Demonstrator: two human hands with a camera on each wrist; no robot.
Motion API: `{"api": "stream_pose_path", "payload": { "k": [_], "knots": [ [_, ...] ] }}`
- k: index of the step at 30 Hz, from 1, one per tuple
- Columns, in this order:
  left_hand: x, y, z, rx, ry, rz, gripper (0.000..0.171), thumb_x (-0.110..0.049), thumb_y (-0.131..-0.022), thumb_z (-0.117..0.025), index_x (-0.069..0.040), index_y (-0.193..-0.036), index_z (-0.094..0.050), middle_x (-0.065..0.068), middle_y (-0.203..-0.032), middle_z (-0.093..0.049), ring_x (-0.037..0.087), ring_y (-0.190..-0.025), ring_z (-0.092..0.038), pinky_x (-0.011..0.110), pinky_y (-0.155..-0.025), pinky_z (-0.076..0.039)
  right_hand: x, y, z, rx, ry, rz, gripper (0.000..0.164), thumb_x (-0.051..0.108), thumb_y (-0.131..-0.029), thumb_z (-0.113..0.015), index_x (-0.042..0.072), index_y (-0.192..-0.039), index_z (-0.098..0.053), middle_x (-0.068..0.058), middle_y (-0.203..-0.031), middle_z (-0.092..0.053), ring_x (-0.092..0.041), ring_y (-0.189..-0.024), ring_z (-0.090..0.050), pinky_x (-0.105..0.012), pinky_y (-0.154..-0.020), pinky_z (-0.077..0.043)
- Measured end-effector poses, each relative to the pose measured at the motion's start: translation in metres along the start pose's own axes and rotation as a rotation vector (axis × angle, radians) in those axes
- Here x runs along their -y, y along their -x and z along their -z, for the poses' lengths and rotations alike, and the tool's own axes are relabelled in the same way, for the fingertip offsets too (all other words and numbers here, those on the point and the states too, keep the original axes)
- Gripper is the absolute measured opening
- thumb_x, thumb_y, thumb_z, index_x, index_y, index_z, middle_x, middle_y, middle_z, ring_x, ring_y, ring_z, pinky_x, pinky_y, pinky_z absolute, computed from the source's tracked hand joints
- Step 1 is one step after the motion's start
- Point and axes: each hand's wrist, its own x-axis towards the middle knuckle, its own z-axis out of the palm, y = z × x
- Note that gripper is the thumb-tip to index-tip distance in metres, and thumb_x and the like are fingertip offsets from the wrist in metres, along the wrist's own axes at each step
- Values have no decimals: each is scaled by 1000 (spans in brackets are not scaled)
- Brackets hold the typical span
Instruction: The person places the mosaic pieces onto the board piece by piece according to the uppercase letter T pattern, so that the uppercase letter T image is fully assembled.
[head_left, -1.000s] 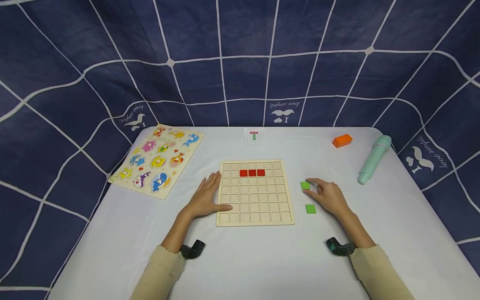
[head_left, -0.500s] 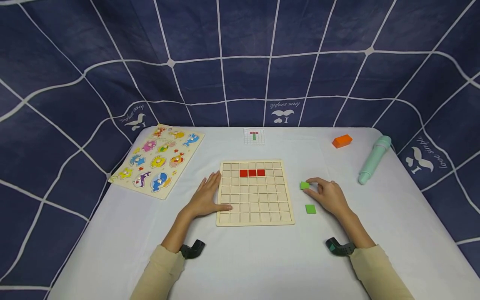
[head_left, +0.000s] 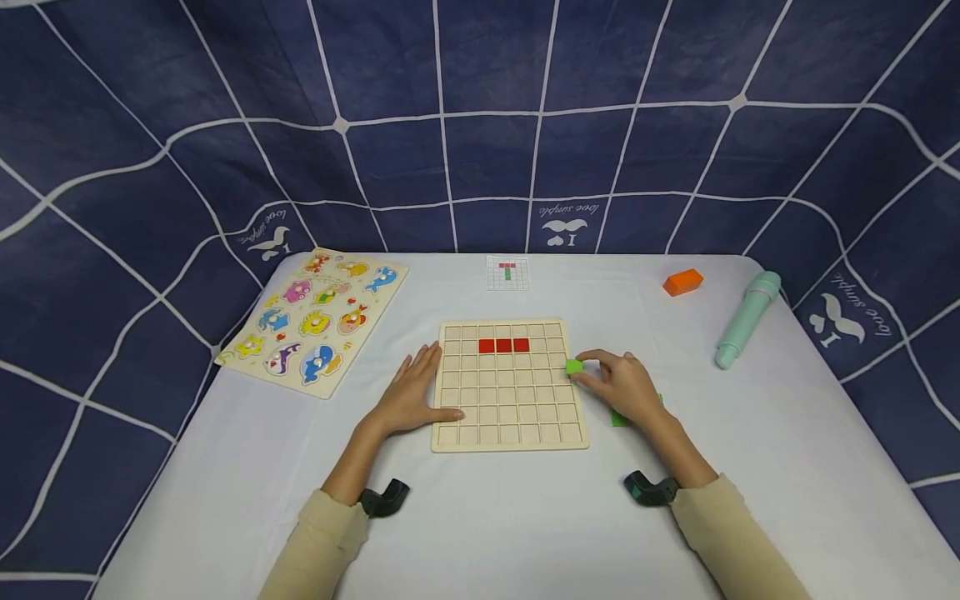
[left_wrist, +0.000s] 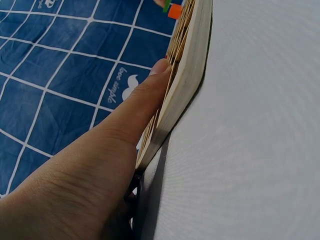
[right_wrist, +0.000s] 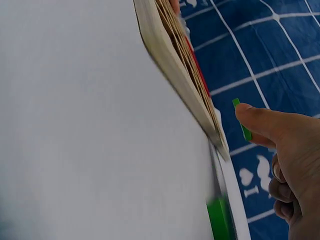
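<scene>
The right hand (head_left: 628, 387) pinches a green tile (head_left: 574, 367) between thumb and finger, raised by the right edge of the grid board (head_left: 489, 414). The left hand (head_left: 408, 402), spread, lies along the left edge, thumb on top. Three red tiles (head_left: 504, 345) sit in a row; another green tile (head_left: 618, 419) is partly hidden on the worktop (head_left: 517, 521).

Navy gridded cloth (head_left: 491, 154), white tabletop (head_left: 510, 525)
</scene>
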Motion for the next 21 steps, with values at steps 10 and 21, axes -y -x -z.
{"api": "stream_pose_path", "payload": {
  "k": [10, 21],
  "knots": [
    [-1, 0, 0, 1, 2, 1, 122, -69, -65, -67, 3, -146, -11, 16, -152, -9, 26, -140, -3, 41, -112, 1, 37, -30, -37, 45, -35, 62, 34, 36, -78, -74, 12, -102, -69, 10, -47, -36, -8, -44, -30, -58, -93, -36],
    [0, 0, 0, 28, -7, 24, 122, -71, -65, -65, 1, -147, -9, 13, -153, -7, 22, -140, 0, 39, -112, 2, 58, -50, -57, 30, -57, 89, 37, 37, -79, -72, 11, -105, -70, 10, -48, -37, -9, -44, -32, -52, -92, -39]
  ]
}}
